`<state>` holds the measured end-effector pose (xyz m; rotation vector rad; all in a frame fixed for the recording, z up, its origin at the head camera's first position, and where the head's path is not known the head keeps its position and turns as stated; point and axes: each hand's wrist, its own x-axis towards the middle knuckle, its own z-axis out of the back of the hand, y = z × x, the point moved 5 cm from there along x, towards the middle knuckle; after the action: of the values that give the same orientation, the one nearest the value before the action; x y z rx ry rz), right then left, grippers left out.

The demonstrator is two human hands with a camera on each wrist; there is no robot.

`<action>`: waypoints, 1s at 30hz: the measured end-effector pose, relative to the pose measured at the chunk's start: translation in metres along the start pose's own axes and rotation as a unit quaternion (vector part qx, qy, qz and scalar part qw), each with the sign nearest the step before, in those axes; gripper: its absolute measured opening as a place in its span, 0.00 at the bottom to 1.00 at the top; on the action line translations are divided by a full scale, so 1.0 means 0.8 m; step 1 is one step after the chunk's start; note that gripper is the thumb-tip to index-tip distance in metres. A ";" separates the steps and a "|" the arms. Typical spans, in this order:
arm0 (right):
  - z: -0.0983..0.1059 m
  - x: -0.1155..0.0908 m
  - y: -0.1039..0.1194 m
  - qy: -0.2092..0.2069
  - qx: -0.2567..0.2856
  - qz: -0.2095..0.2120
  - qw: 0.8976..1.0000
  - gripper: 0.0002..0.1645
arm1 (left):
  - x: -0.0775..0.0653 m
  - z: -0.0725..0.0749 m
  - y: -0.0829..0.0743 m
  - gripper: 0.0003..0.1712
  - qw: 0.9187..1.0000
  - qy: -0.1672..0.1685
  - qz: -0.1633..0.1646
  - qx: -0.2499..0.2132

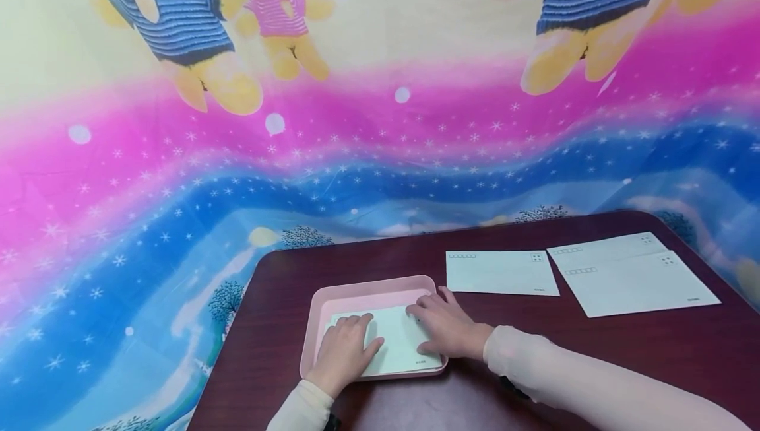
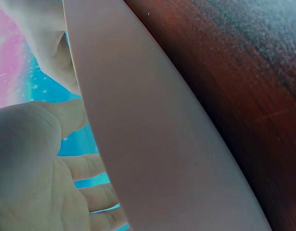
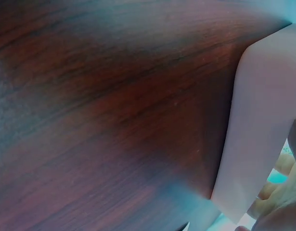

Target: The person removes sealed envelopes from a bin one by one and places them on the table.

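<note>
A pale pink tray [image 1: 371, 287] stands on the table with white envelopes [image 1: 399, 335] lying flat in it. My left hand [image 1: 343, 352] rests on the left part of the top envelope, fingers extended and thumb spread. From the right, my right hand [image 1: 445, 327] reaches over the tray's rim, its fingers spread over the top envelope's right part. In the left wrist view the tray's outer wall [image 2: 157, 125] hides the fingertips of the left hand [image 2: 37, 178]. The tray wall [image 3: 263, 115] likewise covers part of the right hand [image 3: 280, 204] in the right wrist view.
One white envelope [image 1: 501, 274] lies on the dark wooden table [image 1: 380, 263] behind the right hand. Farther right, two more overlap, a front one [image 1: 644, 286] over a back one [image 1: 605, 247]. A cloth printed with bears [image 1: 380, 127] hangs behind the table.
</note>
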<state>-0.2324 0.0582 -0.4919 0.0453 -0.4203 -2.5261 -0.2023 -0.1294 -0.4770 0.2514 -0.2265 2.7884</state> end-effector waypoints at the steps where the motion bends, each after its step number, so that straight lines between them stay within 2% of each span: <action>1: -0.001 0.000 0.000 -0.001 -0.006 0.001 1.000 0.39 | 0.000 0.000 0.000 0.27 1.000 0.000 0.000 0.000; 7: -0.004 0.002 0.000 -0.012 -0.023 0.004 1.000 0.42 | 0.000 0.002 -0.001 0.27 1.000 0.002 0.001 -0.002; 15: -0.001 0.003 0.005 -0.069 -0.026 0.020 0.997 0.45 | 0.000 0.004 -0.002 0.28 1.000 0.009 0.001 0.001; 19: -0.003 0.003 0.006 -0.081 -0.025 0.023 0.996 0.42 | -0.001 0.004 -0.003 0.28 1.000 0.005 0.000 -0.001; 23: -0.003 0.004 0.006 -0.076 -0.013 0.020 0.997 0.37 | -0.001 0.003 -0.003 0.28 1.000 0.003 -0.001 0.000; 30: 0.008 0.014 0.003 -0.073 0.040 0.020 0.996 0.18 | -0.001 0.006 -0.002 0.27 1.000 -0.012 -0.006 0.005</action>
<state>-0.2408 0.0519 -0.4842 -0.1161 -0.5735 -2.4807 -0.2000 -0.1288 -0.4721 0.2889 -0.2158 2.7759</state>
